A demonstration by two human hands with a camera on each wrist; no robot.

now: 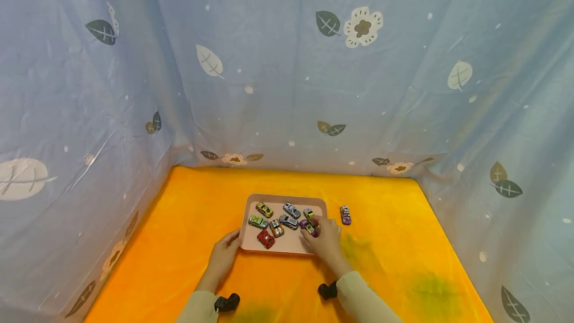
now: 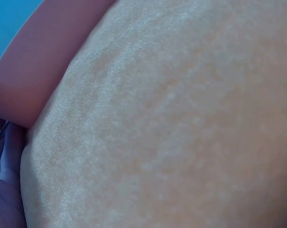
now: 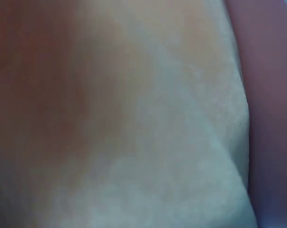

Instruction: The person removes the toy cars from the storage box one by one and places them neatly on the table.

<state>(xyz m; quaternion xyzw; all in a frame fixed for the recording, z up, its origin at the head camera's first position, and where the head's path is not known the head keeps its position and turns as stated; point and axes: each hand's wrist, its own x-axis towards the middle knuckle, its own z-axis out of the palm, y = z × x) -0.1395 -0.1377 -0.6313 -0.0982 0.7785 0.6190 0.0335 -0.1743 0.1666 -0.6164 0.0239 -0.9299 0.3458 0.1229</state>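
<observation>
A pink rectangular tray (image 1: 280,249) lies on the yellow cloth with several small toy cars in it. My left hand (image 1: 222,256) holds the tray at its left edge, near the front corner; in the left wrist view the fingers (image 2: 10,152) are against the tray wall (image 2: 43,61). Over the right side of the tray, my right hand (image 1: 328,243) pinches a purple and green toy car (image 1: 307,227) between thumb and fingers. A yellow-green toy car (image 1: 308,213) sits just behind those fingertips. The right wrist view shows mostly blurred cloth and the tray wall (image 3: 272,114).
Inside the tray stand a red car (image 1: 266,239), an orange car (image 1: 276,228), a silver car (image 1: 289,222) and several others. A purple and white car (image 1: 345,215) lies on the cloth (image 1: 381,258) right of the tray. Blue patterned curtains (image 1: 291,88) surround the table.
</observation>
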